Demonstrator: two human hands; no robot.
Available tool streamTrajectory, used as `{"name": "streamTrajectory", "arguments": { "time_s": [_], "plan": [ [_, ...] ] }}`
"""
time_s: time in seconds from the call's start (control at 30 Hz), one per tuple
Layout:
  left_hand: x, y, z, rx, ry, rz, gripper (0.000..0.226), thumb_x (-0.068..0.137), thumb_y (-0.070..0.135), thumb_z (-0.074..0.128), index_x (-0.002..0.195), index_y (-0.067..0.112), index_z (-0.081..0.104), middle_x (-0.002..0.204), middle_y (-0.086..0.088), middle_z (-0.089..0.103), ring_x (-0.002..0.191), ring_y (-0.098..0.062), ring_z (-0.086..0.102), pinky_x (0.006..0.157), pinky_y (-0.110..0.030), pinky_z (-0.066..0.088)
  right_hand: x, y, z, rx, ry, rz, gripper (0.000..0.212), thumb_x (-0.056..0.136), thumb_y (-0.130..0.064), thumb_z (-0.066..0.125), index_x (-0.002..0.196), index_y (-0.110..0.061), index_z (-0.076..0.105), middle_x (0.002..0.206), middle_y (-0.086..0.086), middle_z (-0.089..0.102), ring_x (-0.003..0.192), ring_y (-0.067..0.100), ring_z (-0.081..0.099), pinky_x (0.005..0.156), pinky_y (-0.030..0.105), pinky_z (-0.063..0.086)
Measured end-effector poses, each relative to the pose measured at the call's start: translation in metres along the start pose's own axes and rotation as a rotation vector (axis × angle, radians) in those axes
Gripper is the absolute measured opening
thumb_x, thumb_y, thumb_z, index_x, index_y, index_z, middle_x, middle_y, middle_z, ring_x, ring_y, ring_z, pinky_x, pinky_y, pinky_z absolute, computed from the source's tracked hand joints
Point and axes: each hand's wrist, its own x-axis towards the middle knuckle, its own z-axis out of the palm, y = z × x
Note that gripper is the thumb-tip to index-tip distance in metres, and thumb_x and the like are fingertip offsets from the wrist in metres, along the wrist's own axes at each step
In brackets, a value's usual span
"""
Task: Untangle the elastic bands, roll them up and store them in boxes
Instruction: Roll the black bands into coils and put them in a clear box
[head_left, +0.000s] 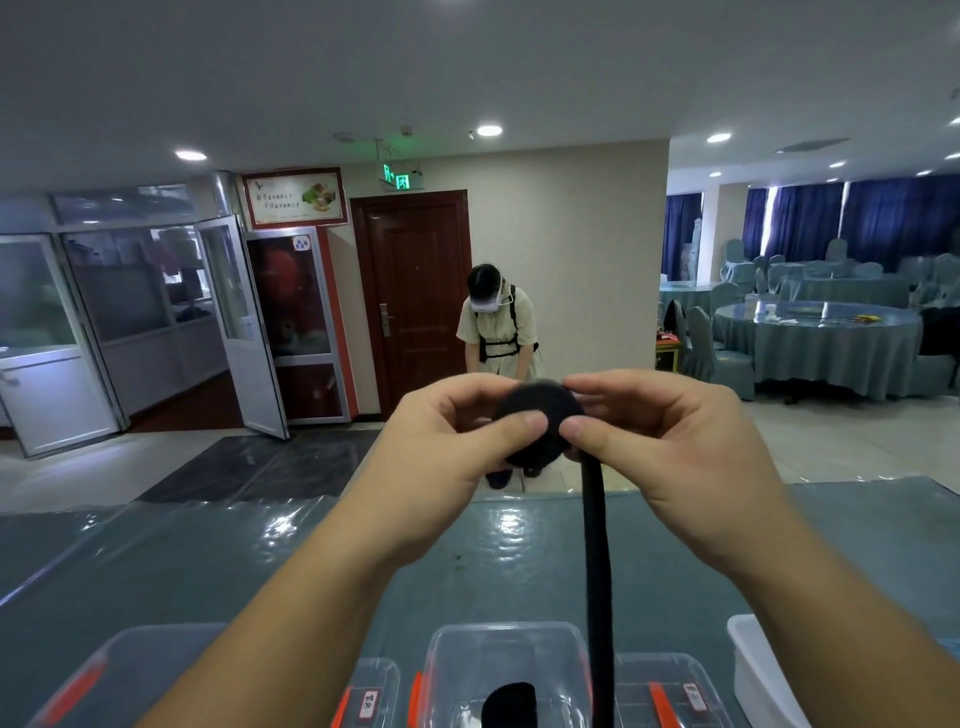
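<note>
Nearest the camera, a row of clear plastic boxes with orange latches is seen along the lower edge, and in the middle clear box (506, 670) a dark roll (511, 704), seemingly an elastic band already stored, is partly visible. Above them, a black elastic roll (535, 421) is held up at chest height between both hands: it is pinched by the thumb and curled fingers of the left hand (457, 441) on one side and of the right hand (670, 441) on the other. From the roll, an unwound tail of the band (597, 571) hangs straight down past the boxes and out of view, so the rolling is judged well advanced but unfinished; the remaining length must be wound on and the roll placed in a box. How much band is left cannot be told. A white tray (753, 670) is partly seen at the right. The surface (208, 561) is covered with a glossy grey-blue sheet. Beyond it, a banquet room is shown, with a person bent forward before a dark red door (415, 270), glass doors to the left, and covered round tables before blue curtains to the right.
</note>
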Motion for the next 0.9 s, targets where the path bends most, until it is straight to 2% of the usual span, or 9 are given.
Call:
{"name": "streamTrajectory", "arguments": {
  "time_s": [0.1,0.23,0.33,0.43,0.5,0.6,0.67,0.77,0.9],
  "plan": [
    [-0.002,-0.002,0.005,-0.039,0.049,-0.033,0.016,0.09,0.006,0.075,0.105,0.011,0.075,0.099,-0.011,0.079,0.099,-0.039,0.074,0.095,-0.069,0.053,0.0,0.003,0.001,0.035,0.024,0.032,0.031,0.084,0.0,0.079,0.107,-0.019,0.081,0.097,0.0,0.082,0.091,0.02,0.079,0.081,0.036,0.064],
    [0.003,0.001,-0.007,0.147,-0.068,-0.013,0.019,0.092,0.006,0.074,0.109,0.014,0.078,0.099,-0.008,0.08,0.096,-0.031,0.076,0.09,-0.053,0.06,-0.001,0.002,-0.001,-0.036,-0.03,0.04,0.03,0.083,-0.001,0.08,0.106,-0.021,0.081,0.095,-0.002,0.082,0.088,0.017,0.079,0.08,0.032,0.064],
    [0.003,-0.001,-0.005,0.016,-0.036,-0.01,0.019,0.092,0.004,0.072,0.11,0.009,0.075,0.1,-0.01,0.08,0.095,-0.026,0.078,0.09,-0.045,0.063,-0.001,0.006,0.002,0.063,0.018,0.047,0.032,0.077,-0.011,0.081,0.109,-0.017,0.08,0.097,0.002,0.082,0.093,0.02,0.079,0.084,0.033,0.064],
    [0.0,-0.008,0.001,-0.113,0.003,-0.081,0.02,0.092,-0.001,0.07,0.112,0.003,0.071,0.1,-0.014,0.079,0.096,-0.03,0.078,0.093,-0.05,0.062,-0.002,0.007,0.004,0.07,0.062,0.049,0.029,0.08,-0.007,0.079,0.107,-0.018,0.08,0.096,0.0,0.082,0.093,0.018,0.079,0.084,0.029,0.063],
    [0.001,-0.008,-0.004,0.043,-0.051,-0.064,0.022,0.091,0.002,0.073,0.112,0.01,0.074,0.102,-0.012,0.079,0.099,-0.029,0.077,0.095,-0.051,0.061,-0.003,0.006,0.001,0.003,-0.006,0.068,0.028,0.084,-0.002,0.079,0.107,-0.018,0.081,0.096,-0.002,0.082,0.093,0.017,0.079,0.085,0.031,0.064],
    [0.003,-0.002,-0.015,0.287,-0.195,-0.014,0.02,0.089,0.01,0.079,0.106,0.02,0.079,0.1,-0.002,0.08,0.098,-0.02,0.077,0.092,-0.041,0.062,-0.004,0.005,-0.001,-0.081,-0.088,0.075,0.028,0.083,-0.003,0.08,0.103,-0.023,0.081,0.094,-0.005,0.082,0.091,0.013,0.079,0.084,0.026,0.063],
    [0.001,-0.002,-0.015,0.225,-0.143,0.002,0.018,0.087,0.01,0.08,0.103,0.018,0.08,0.099,-0.004,0.08,0.096,-0.021,0.077,0.089,-0.039,0.063,-0.005,0.006,0.001,-0.028,-0.037,0.059,0.028,0.081,-0.002,0.081,0.102,-0.02,0.081,0.093,-0.001,0.082,0.089,0.017,0.079,0.08,0.027,0.063],
    [0.001,-0.007,-0.01,0.059,-0.049,-0.029,0.018,0.085,0.007,0.08,0.099,0.019,0.08,0.1,-0.01,0.079,0.097,-0.03,0.077,0.091,-0.05,0.062,-0.004,0.007,0.003,0.057,0.003,0.079,0.031,0.079,-0.005,0.08,0.108,-0.015,0.08,0.095,0.004,0.082,0.09,0.023,0.079,0.08,0.033,0.065],
    [0.004,-0.002,-0.016,0.261,-0.178,-0.022,0.023,0.088,0.004,0.078,0.106,0.018,0.078,0.1,-0.004,0.079,0.097,-0.021,0.077,0.09,-0.037,0.062,0.0,0.004,0.0,-0.048,-0.08,0.082,0.03,0.083,0.001,0.08,0.104,-0.019,0.081,0.094,-0.003,0.082,0.089,0.017,0.08,0.083,0.027,0.063]
  ]
}}
